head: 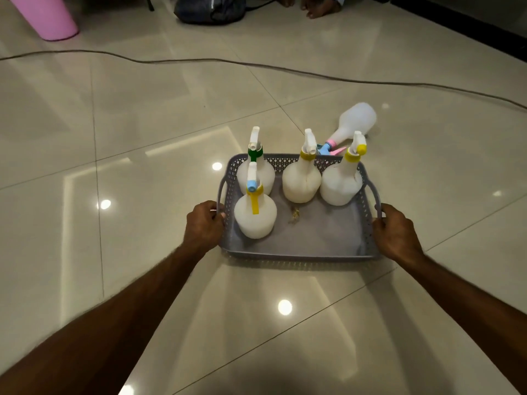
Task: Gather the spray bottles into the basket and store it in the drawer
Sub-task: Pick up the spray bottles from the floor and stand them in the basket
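Grey plastic, with a pierced lattice wall, makes the basket [299, 253], which sits on the glossy tiled floor [142, 132] between the two hands. The left hand [204, 223] has its fingers curled round the left handle, and the right hand [395, 233] grips the right handle in the same way, so both are clamped on the basket. Inside stand four white spray bottles: one with a green collar [255, 166] at the far left, one with a blue nozzle and yellow trigger [255, 215] in front of it, one with a yellow collar [302, 178] in the middle, and one with a yellow nozzle [340, 181] at the far right. All four are upright.

A fifth bottle, with a pink collar [353, 122], lies on its side on the floor just behind the far rim, outside the basket. I judge therefore that the gathering step is not finished, although the hands look ready to lift or slide the basket. The next move probably needs one hand to let go, pick up the lying bottle and stand it in the free front part. The drawer is not in view, so its direction I cannot tell.
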